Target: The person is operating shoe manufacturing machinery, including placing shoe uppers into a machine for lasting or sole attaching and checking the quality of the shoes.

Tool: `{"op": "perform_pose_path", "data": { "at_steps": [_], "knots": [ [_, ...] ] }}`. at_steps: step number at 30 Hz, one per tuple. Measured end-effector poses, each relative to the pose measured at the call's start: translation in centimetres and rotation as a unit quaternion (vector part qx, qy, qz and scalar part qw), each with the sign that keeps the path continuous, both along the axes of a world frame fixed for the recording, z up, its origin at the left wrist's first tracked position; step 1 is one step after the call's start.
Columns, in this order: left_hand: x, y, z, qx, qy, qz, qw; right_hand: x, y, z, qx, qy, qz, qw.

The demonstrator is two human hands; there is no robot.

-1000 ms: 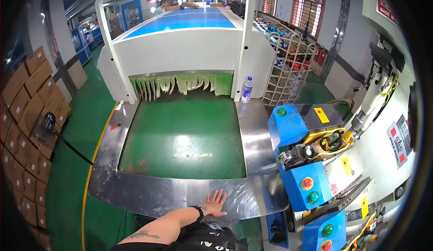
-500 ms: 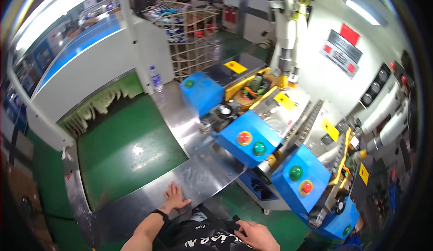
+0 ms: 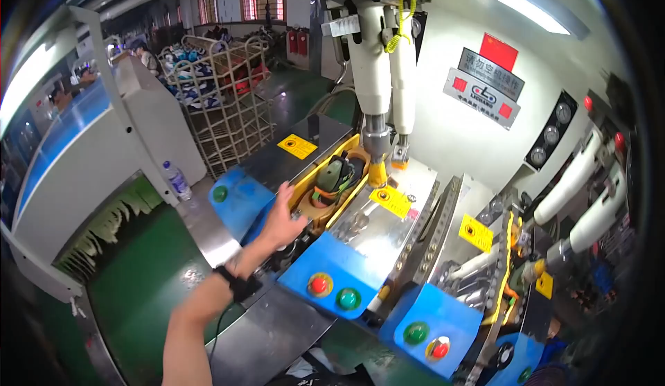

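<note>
1. Head view gave us first the big press machine point(image 3: 388, 74), its pale cylinders standing above a polished steel bed point(image 3: 388, 220).
2. To our left lay the green conveyor belt point(image 3: 138, 282) running out of a white tunnel point(image 3: 90, 171), with a wire cage cart point(image 3: 222, 109) of shoes behind it.
3. Blue control boxes point(image 3: 332, 275) with red and green buttons lined the machine's near edge.
4. A yellow mould cradle point(image 3: 331, 185) sat under the left cylinder, and in it rested the dark shoe point(image 3: 334, 177), sole uppermost as far as we could tell.
5. Our left hand point(image 3: 280, 220) was spread wide, fingers loose, gripping nothing, just beside the cradle's near rim; whether it touched the rim we could not tell.
6. Our right hand was out of sight.
7. We judged that a good reach meant coming in low from the open left side, keeping the fingers clear of the ram tip point(image 3: 377, 174) hanging just beside the shoe.
8. Free room lay towards the belt; the blue box corner and the cradle's yellow wall hemmed in the wrist on the right.
</note>
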State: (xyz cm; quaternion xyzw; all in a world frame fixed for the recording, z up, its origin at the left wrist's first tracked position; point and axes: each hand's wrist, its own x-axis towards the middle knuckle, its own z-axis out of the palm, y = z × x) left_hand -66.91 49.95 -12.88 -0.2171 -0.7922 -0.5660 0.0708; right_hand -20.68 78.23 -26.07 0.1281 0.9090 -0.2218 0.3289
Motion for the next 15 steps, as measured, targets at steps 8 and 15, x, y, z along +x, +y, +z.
{"op": "perform_pose_path", "data": {
  "at_steps": [8, 15],
  "knots": [
    [-15.6, 10.4, -1.9, -0.110, -0.152, -0.115, 0.975, -9.7, 6.4, -2.0, -0.010, 0.046, -0.056, 0.997],
    [-18.1, 6.0, 5.0, -0.027, -0.327, -0.145, 0.934, -16.7, 4.9, -4.5, -0.108, 0.105, -0.011, 0.989]
  ]
}}
